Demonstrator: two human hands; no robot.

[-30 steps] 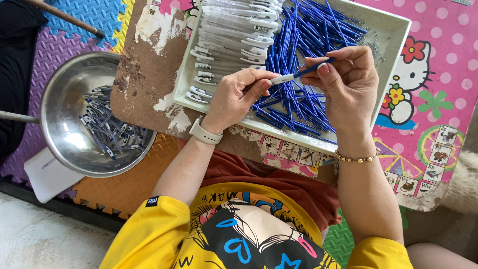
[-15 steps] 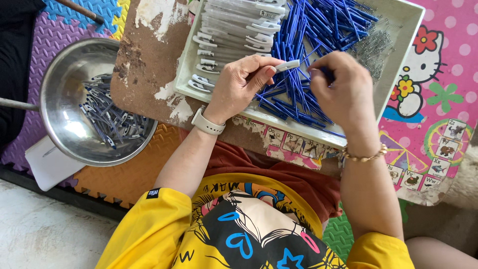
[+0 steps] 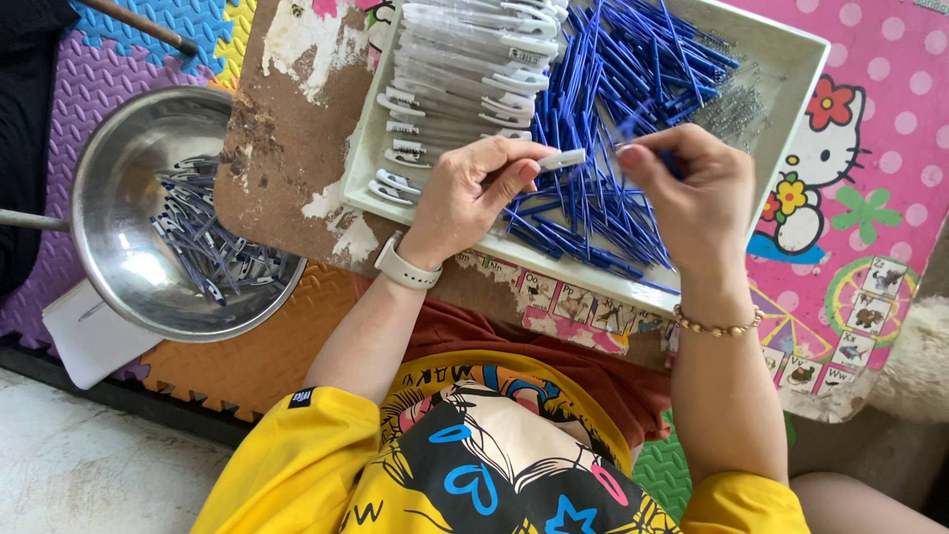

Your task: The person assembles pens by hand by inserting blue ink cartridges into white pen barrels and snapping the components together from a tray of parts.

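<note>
My left hand (image 3: 473,193) pinches a clear pen barrel (image 3: 560,158) above the near edge of a white tray (image 3: 781,51). My right hand (image 3: 692,188) hovers over the heap of blue ink refills (image 3: 618,94) in the tray, fingers closed on a blue refill whose end shows at the fingertips. A small gap separates the barrel tip from the right fingers. Clear pen barrels with white clips (image 3: 465,69) fill the tray's left half. Small metal springs (image 3: 736,104) lie at the tray's far right.
A steel bowl (image 3: 114,158) at the left holds several assembled pens (image 3: 213,247). The tray rests on a worn brown board (image 3: 282,129) over colourful foam mats (image 3: 870,168). A white pad (image 3: 84,341) lies under the bowl. A dark rod (image 3: 138,25) is at top left.
The right hand drew the blue refill away from the barrel and moved right over the refill heap. The left hand kept the barrel in about the same place.
</note>
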